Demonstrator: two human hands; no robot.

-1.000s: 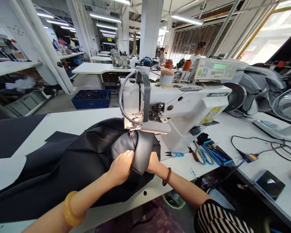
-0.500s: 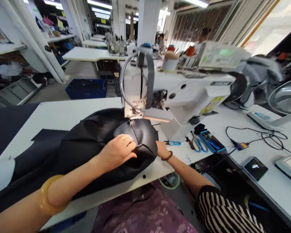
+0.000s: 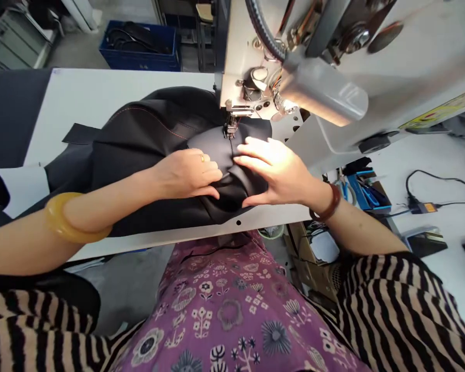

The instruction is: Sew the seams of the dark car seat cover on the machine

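Observation:
A black leather-like cover (image 3: 147, 134) with an orange stitch line lies on the white sewing table (image 3: 93, 93), its folded end under the presser foot (image 3: 230, 126) of a white sewing machine (image 3: 333, 67). My left hand (image 3: 188, 173) rests on the fold just left of the needle, fingers curled and pressing together on the material. My right hand (image 3: 273, 170) lies on the fold to the right of the needle, fingers stretched flat, thumb tucked against the front edge. A lamp on the machine lights that hand.
A blue crate (image 3: 139, 44) stands on the floor beyond the table. Blue-handled tools (image 3: 362, 188) and a black cable (image 3: 442, 188) lie on the table at right. Dark fabric pieces (image 3: 8, 103) lie at far left. A purple floral apron covers my lap.
The view has tilted down and moved closer to the needle. My right hand came up from under the fold's right side and now lies flat on top; my left hand stays on the fold.

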